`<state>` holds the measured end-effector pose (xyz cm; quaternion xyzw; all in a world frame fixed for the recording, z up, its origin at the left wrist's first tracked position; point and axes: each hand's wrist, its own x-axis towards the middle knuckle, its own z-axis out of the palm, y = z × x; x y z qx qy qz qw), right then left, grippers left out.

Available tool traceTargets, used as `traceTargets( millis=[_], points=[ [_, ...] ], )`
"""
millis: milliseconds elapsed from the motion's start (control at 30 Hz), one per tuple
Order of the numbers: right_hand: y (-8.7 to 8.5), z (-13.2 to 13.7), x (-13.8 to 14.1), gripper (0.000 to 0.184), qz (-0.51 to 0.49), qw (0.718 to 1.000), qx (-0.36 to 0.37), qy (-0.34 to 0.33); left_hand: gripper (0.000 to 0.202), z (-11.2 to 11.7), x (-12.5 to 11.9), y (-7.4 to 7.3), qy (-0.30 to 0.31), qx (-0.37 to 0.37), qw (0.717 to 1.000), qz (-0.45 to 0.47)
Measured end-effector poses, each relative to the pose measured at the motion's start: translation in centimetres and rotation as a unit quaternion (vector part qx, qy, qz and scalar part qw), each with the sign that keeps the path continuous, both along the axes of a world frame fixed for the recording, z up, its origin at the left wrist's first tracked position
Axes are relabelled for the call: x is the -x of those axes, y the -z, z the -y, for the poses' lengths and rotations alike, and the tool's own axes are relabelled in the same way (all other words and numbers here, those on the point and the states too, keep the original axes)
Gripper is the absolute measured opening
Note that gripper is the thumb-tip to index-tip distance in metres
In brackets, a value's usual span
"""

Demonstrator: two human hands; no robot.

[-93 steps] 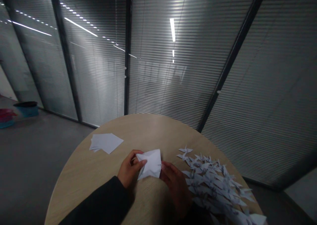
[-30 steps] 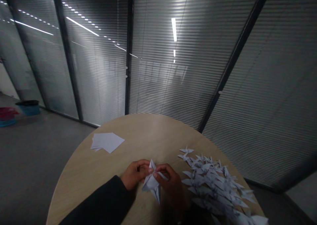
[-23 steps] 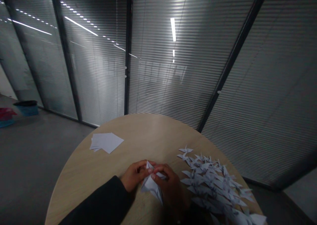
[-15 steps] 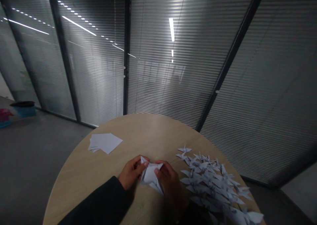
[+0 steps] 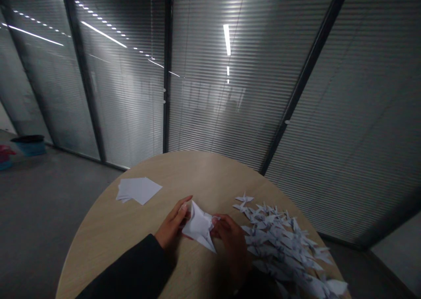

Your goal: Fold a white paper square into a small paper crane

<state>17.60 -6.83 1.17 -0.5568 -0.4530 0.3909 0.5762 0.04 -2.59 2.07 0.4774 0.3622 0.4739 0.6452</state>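
Observation:
A partly folded white paper [image 5: 198, 225] lies on the round wooden table [image 5: 131, 228] between my hands. My left hand [image 5: 171, 226] presses its left edge with fingers stretched out along the fold. On the paper's right side, my right hand [image 5: 232, 246] grips it with curled fingers. A dark sleeve covers my left forearm. To the right of my right hand lies a heap of several folded white paper cranes [image 5: 279, 242].
A small stack of flat white paper sheets [image 5: 138, 189] rests on the table's far left. Glass walls with closed blinds stand behind the table. A dark-rimmed blue tub [image 5: 28, 144] sits on the floor at far left.
The paper was lifted and pinched between both hands a second ago; now it is laid down on the table and spread wider, my left fingers stretched along its edge.

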Motion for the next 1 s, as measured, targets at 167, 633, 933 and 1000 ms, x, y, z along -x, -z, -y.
traceTargets(
  millis=[167, 633, 933, 1000],
  points=[
    [-0.5, 0.1, -0.6, 0.038, -0.035, 0.997, -0.006, 0.064, 0.081, 0.8, 0.1, -0.8, 0.039, -0.061, 0.997, -0.016],
    [-1.6, 0.4, -0.6, 0.038, 0.0, 0.999, -0.005, 0.034, 0.041, 0.2, 0.1, 0.0, -0.028, -0.133, 0.984, -0.119],
    [-1.8, 0.6, -0.5, 0.041, 0.015, 1.0, 0.001, 0.025, 0.038, -0.1, 0.3, 0.0, -0.031, -0.072, 0.996, -0.037],
    [-1.8, 0.6, -0.5, 0.039, 0.017, 1.0, -0.008, 0.02, 0.039, 0.0, 0.3, -0.4, -0.029, -0.051, 0.998, -0.008]
  ],
)
